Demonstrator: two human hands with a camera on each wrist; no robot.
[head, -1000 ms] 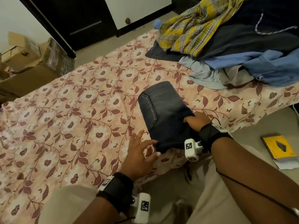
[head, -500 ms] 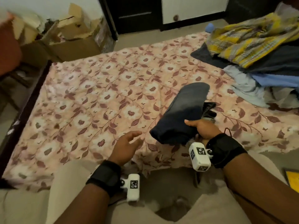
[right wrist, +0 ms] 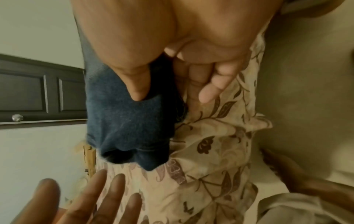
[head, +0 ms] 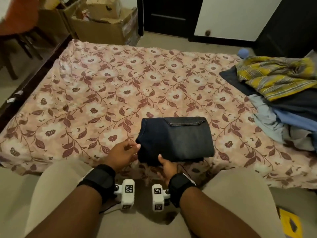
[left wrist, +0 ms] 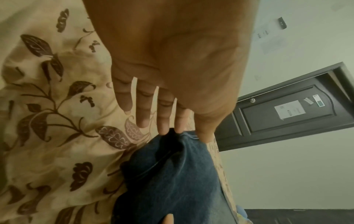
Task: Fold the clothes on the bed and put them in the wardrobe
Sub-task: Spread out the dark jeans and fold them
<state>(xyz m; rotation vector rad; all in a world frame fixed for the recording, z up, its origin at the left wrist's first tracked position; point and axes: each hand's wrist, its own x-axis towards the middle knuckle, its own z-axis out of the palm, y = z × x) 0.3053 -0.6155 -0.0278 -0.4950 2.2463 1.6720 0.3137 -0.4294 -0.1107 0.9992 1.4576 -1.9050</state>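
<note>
A folded pair of dark blue jeans point(head: 176, 138) is held just above the floral bed sheet point(head: 103, 93) near its front edge, pocket flap facing away. My right hand point(head: 165, 164) grips the near edge, thumb on top and fingers underneath; the right wrist view shows the thumb pressed into the denim point(right wrist: 124, 121). My left hand point(head: 135, 147) is beside the jeans' left edge with straight fingers point(left wrist: 162, 121), whose tips touch the corner of the denim point(left wrist: 172, 181). A pile of unfolded clothes point(head: 283, 103), topped by a yellow plaid shirt point(head: 277, 76), lies on the bed's right side.
Cardboard boxes point(head: 99, 26) stand beyond the bed's far left corner, with a chair point(head: 17, 31) at the left. A dark door point(head: 164, 14) and a dark cabinet point(head: 288, 26) line the far wall. A yellow booklet point(head: 289, 224) lies on the floor at lower right.
My right hand lifted the folded jeans off the bed and turned them level in front of me. My left hand moved right to touch their left edge. The head view swung left.
</note>
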